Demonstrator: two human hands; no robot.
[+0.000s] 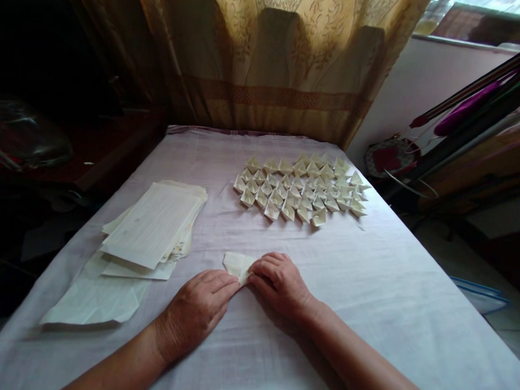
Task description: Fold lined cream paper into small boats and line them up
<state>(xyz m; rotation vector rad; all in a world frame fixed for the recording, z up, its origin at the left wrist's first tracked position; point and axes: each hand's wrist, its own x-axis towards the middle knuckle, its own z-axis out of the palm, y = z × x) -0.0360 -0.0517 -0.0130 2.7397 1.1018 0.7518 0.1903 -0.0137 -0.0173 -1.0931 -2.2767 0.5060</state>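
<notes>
A small folded piece of paper [237, 263] lies on the cloth-covered table between my two hands. My left hand [201, 301] grips its near left edge, the fingers pressed together. From the other side my right hand [278, 282] pinches the right edge, with fingers bent and the thumb underneath. Part of the paper is hidden behind the fingers. Beyond my hands, several folded paper boats [293, 191] stand grouped in rows. A stack of paper sheets [151, 226] sits to the left, its edges uneven, with a creased loose sheet [97, 293] sticking out below it.
A pale cloth covers the table [218, 162]. Behind it hangs a gold patterned curtain [269, 59]. To the right are dark slanted poles [480, 103] and a red patterned bag [391, 156]. A dark wooden surface [112, 149] adjoins at the left.
</notes>
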